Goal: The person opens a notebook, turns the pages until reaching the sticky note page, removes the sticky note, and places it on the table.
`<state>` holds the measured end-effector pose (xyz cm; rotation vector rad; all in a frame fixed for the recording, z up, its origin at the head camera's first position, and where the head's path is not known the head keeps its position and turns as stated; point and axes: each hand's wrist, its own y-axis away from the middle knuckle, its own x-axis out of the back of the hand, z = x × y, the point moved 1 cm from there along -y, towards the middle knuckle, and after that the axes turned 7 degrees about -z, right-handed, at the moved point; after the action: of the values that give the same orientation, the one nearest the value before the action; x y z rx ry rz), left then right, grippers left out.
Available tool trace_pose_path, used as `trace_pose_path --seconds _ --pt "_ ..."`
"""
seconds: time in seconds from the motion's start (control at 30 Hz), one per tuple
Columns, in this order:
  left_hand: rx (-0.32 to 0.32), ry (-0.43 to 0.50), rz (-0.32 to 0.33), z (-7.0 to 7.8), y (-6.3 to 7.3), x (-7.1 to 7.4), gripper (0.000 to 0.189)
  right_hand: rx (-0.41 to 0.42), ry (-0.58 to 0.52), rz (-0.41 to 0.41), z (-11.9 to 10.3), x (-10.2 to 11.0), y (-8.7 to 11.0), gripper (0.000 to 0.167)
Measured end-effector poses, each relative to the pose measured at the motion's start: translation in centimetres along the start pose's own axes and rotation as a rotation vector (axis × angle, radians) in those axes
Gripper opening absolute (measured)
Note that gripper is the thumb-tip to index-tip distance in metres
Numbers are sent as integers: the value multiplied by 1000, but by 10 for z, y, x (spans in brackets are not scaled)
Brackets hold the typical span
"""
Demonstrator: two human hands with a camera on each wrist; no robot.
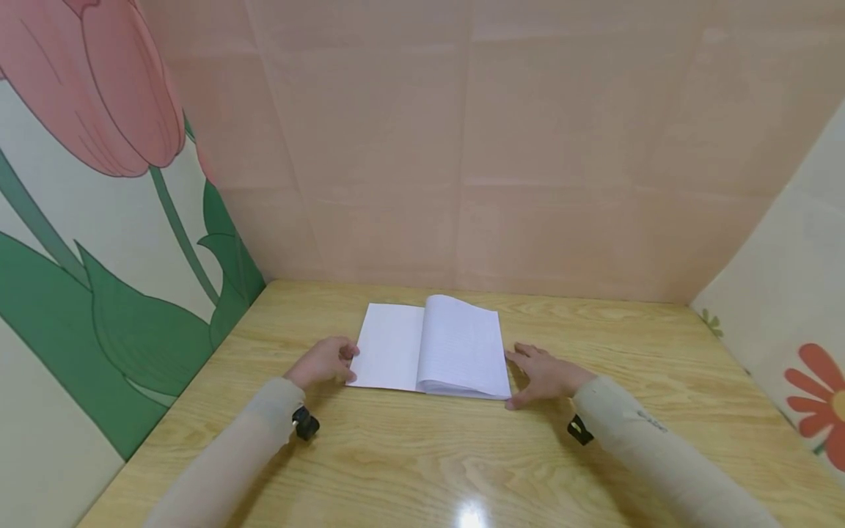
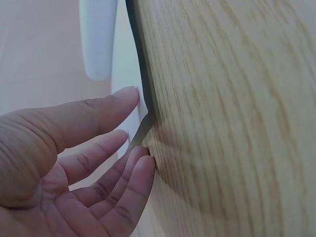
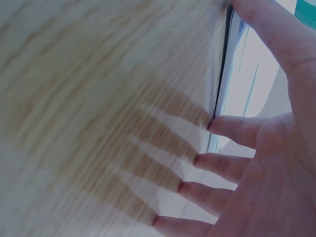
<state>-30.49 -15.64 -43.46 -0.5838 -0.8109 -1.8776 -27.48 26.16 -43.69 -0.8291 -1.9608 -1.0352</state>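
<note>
A notebook [image 1: 387, 346] lies open on the wooden table, its left side flat and white. Faintly ruled pages [image 1: 465, 345] make up the thicker right side, with the top sheets bulging up near the spine. My left hand [image 1: 326, 361] grips the left edge by the near corner; in the left wrist view the thumb [image 2: 129, 98] is on the white page and the curled fingers are at the edge, where the corner lifts slightly. Along the right edge my right hand [image 1: 544, 375] is spread, its straight fingertips [image 3: 217, 123] right at the notebook's side and its thumb at the near corner.
The wooden table [image 1: 409, 455] extends around the notebook. A pinkish sheet-covered wall [image 1: 462, 147] rises behind it. Tulip-painted panel [image 1: 132, 293] stands on the left, and a white panel with a red flower [image 1: 818, 396] borders the right.
</note>
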Motion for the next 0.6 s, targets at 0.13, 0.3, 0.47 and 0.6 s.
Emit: trace_pose_path --seconds 0.13,0.3,0.47,0.6 --pt "-1 1 1 0 0 0 41 5 3 2 -1 1 1 109" --pt "-47 14 14 0 3 7 39 11 -10 3 -4 1 1 108" --pt "-101 50 73 6 7 25 41 9 -12 4 -6 1 3 108" --pt "-139 91 108 23 11 37 44 9 -7 6 -5 2 4 108"
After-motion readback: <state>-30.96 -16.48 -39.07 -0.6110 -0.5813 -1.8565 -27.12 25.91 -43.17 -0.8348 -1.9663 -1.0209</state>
